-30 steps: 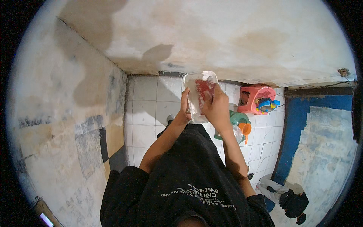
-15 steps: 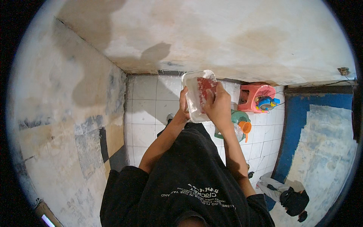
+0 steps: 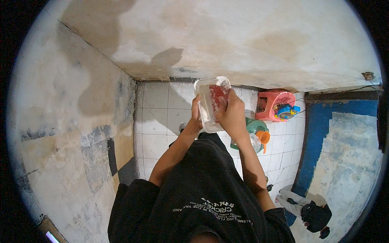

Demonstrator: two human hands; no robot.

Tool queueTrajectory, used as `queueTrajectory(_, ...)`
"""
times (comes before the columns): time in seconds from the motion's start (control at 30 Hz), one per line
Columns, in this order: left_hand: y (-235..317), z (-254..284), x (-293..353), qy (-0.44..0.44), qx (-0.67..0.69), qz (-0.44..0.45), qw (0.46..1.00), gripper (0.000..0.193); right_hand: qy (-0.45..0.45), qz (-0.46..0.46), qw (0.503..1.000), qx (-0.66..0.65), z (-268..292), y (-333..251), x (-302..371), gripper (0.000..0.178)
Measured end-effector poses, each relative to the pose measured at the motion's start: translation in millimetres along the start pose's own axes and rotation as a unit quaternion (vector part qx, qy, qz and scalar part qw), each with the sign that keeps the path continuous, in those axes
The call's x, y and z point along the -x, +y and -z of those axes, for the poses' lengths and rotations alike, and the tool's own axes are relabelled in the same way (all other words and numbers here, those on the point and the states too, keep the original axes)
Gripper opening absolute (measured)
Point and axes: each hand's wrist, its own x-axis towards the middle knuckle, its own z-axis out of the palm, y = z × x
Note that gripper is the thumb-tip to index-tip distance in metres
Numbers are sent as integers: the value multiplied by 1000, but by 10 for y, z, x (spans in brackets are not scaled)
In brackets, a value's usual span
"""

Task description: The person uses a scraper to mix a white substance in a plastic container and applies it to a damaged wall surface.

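My left hand point(image 3: 196, 116) grips a clear rectangular plastic tub point(image 3: 204, 86) from its left side and holds it up in front of me. The tub is tilted, and whitish smears show inside it. A flat red putty spreader point(image 3: 216, 93) with white residue on its face lies over the tub's opening. My right hand point(image 3: 235, 111) is closed around the right edge of this spreader, its fingers partly hidden behind it. Whether the spreader touches the inside of the tub I cannot tell.
Patchy walls point(image 3: 243, 36) stand ahead and at the left. On the white tiled floor point(image 3: 154, 121) are a pink stool point(image 3: 265, 99) with a blue round device point(image 3: 287, 111), a green container point(image 3: 254, 123) and an orange dipper point(image 3: 264, 137). Another person point(image 3: 316, 214) is at the lower right.
The red spreader and my right hand have shifted slightly left and down over the tub. My left hand keeps its grip, and the tub has barely moved.
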Motion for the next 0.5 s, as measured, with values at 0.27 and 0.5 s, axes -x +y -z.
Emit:
queueTrajectory(0.27, -35, 53, -41, 2, 31, 21, 999, 61, 6, -26, 1000, -9, -7, 40, -30, 12)
queueTrajectory(0.5, -25, -90, -142, -27, 47, 25, 998, 62, 12, -26, 1000, -11, 149, 91, -101, 19)
